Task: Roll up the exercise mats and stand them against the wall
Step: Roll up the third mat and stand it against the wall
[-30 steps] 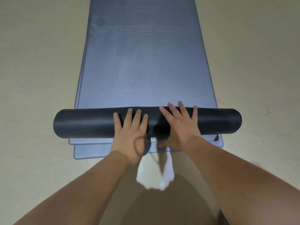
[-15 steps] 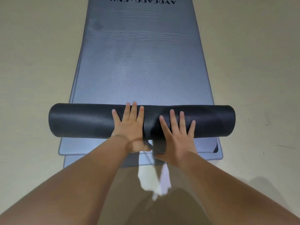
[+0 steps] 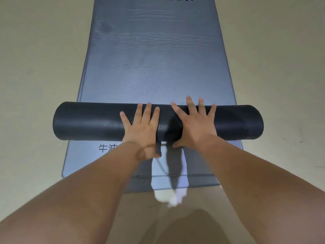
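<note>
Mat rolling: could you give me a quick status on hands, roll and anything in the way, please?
Left hand and right hand flat on the black roll, fingers spread. Roll lies across the grey mat; flat length left ahead. Nothing in the way.

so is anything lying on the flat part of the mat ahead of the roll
Nothing visible does. The flat grey mat ahead of the black roll is bare apart from creases and printed lettering. Both the left hand and right hand press directly on the roll.
</note>
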Tool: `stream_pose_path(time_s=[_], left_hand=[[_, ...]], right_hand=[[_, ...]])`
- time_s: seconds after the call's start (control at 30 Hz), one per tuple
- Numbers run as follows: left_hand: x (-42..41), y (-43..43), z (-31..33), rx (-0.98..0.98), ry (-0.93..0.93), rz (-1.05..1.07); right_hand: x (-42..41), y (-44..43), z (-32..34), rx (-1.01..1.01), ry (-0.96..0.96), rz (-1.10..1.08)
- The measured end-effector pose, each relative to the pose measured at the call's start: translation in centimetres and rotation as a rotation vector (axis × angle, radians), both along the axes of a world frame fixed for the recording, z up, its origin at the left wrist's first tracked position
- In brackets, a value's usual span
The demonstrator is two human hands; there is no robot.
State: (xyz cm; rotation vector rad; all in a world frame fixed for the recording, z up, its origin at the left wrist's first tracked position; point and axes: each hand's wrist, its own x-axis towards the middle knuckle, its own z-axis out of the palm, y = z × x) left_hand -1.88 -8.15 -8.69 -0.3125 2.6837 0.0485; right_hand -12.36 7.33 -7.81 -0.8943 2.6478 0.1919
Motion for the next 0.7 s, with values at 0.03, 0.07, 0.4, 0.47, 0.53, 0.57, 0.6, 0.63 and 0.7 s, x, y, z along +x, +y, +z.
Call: stream_pose_path(time_s=[0.03,0.07,0.4,0.47,0.53,0.57,0.6,0.63,0.7], left_hand=[[-0.4,-0.3,0.1,0.005,0.004,0.005],[-1.0,-0.6,0.2,0.014,0.009,0.012],[-4.0,-2.0,1.5,0.008,-0.081,0.004],[-4.1,-2.1,2.2,0.011,-0.074,-0.016],[-3.9,-1.9,3.0,0.009,-0.087,-0.030],[-3.8,-1.8,3.5,0.008,-0.110,-0.037],[-3.5,-1.5,3.9,0.004,-0.140,-0.046],[-3.0,-1.2,4.3,-0.005,-0.172,-0.055],[-1.6,-0.4,5.2,-0.014,-0.223,-0.068]], right_hand=[[0.1,-0.2,0.1,-0.014,0.033,0.046],[0.6,-0.4,0.1,-0.040,0.075,0.094],[0.7,-1.7,0.9,0.005,0.043,-0.007],[0.6,-1.7,1.3,0.013,0.041,-0.007],[1.2,-1.5,1.7,0.001,0.044,-0.018],[1.6,-1.4,1.9,-0.007,0.036,-0.022],[2.1,-1.2,1.9,-0.016,0.020,-0.025],[2.7,-0.9,2.1,-0.025,0.004,-0.025],[4.3,-0.3,2.6,-0.022,-0.034,-0.024]])
